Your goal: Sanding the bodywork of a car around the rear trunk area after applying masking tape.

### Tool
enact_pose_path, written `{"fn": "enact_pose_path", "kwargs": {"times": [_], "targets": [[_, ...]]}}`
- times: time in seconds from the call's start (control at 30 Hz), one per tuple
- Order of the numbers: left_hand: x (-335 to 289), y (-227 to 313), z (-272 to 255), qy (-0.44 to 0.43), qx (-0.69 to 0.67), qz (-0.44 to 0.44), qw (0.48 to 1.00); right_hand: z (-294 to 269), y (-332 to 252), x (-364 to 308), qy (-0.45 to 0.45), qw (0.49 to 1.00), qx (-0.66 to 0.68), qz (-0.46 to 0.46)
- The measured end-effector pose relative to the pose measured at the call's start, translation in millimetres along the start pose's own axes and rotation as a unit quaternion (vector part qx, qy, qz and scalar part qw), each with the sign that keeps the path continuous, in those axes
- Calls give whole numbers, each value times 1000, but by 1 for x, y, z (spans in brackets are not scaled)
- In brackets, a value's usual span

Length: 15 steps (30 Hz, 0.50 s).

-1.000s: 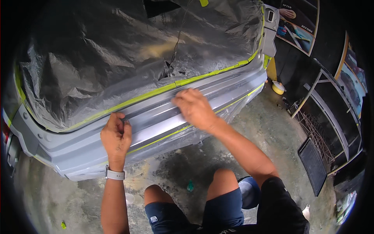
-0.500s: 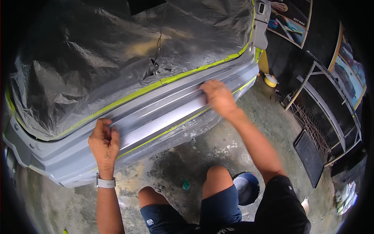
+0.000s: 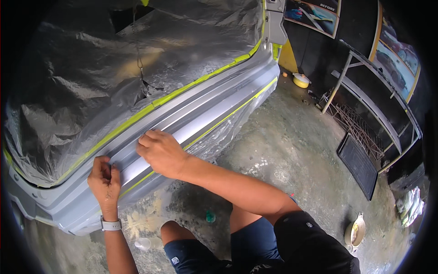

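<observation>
My right hand (image 3: 160,153) presses on a long grey painted car body sill (image 3: 223,91), its fingers bunched against the surface. Whatever lies under those fingers is hidden. Close beside it on the left, my left hand (image 3: 105,180) touches the same panel with fingers loosely bent and the thumb apart; nothing shows between them. Yellow-green masking tape (image 3: 137,117) runs along the sill's upper edge and holds thin plastic film (image 3: 86,86) over the opening. A second strip of tape borders the lower edge, with more clear film hanging below it.
On the concrete floor are a green scrap (image 3: 210,216), a clear bottle (image 3: 143,243) by my knee and a pale two-handled pan (image 3: 355,233). Farther right stand a yellow pot (image 3: 301,82), a black tray (image 3: 359,166) and a metal frame (image 3: 413,123). Crumpled plastic (image 3: 409,205) lies at the far right.
My right hand has slid left and downward along the sill, from its far right part to near my left hand. The left hand keeps its pose. The view has shifted right.
</observation>
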<state>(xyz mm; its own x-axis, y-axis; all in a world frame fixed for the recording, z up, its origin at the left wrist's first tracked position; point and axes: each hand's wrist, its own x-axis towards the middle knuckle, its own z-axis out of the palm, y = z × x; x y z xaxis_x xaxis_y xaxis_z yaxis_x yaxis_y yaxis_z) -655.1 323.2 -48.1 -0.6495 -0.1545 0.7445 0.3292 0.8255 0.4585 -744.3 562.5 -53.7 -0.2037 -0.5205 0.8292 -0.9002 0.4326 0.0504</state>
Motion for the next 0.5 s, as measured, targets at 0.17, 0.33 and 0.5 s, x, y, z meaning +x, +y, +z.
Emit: {"fn": "enact_pose_path", "kwargs": {"times": [0.17, 0.33, 0.5], "targets": [[-1, 0, -4, 2, 1, -12, 1000, -55, 87, -46, -20, 997, -77, 24], [2, 14, 4, -1, 2, 8, 1000, -144, 237, -117, 10, 968, -202, 147], [3, 18, 2, -4, 16, -7, 1000, -112, 187, -99, -5, 979, -133, 155]]}}
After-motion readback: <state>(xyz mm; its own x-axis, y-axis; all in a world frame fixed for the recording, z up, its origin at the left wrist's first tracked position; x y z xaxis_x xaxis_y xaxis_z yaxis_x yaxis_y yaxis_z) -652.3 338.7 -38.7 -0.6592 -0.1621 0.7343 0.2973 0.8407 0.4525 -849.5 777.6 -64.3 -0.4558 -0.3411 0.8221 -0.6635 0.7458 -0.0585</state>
